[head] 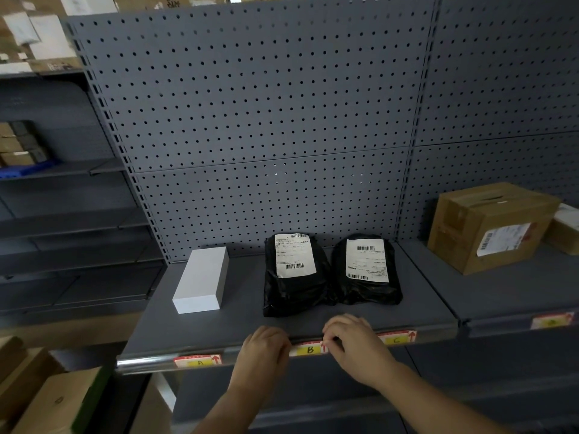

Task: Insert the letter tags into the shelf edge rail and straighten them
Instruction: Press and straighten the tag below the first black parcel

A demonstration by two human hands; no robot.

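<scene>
- Grey metal shelf (pixel 244 321) with a perforated back panel (pixel 250 104); a clear edge rail (pixel 150 362) runs along its front lip. Further grey shelving stands at far left, with cardboard cartons (pixel 40 399) at lower left.
- On the shelf, left to right: white box (pixel 200 280), two black parcels (pixel 294 277) (pixel 366 270) lying side by side and touching, each with a white label. A brown carton (pixel 488 227) sits on the adjoining bay to the right.
- In the rail, left to right: tag A (pixel 198 361), tag B (pixel 309 349), tag C (pixel 397 338). A fourth tag (pixel 552 321) on the right bay is too blurred to read.
- Tag B's ends are covered by the hands; whether it sits fully seated cannot be told.
- Left hand (pixel 263 349) is at tag B's left end, fingers curled against the rail; whether it is pinching the tag cannot be told.
- Right hand (pixel 354 339) is at tag B's right end, fingertips pinching the tag's edge at the rail.
</scene>
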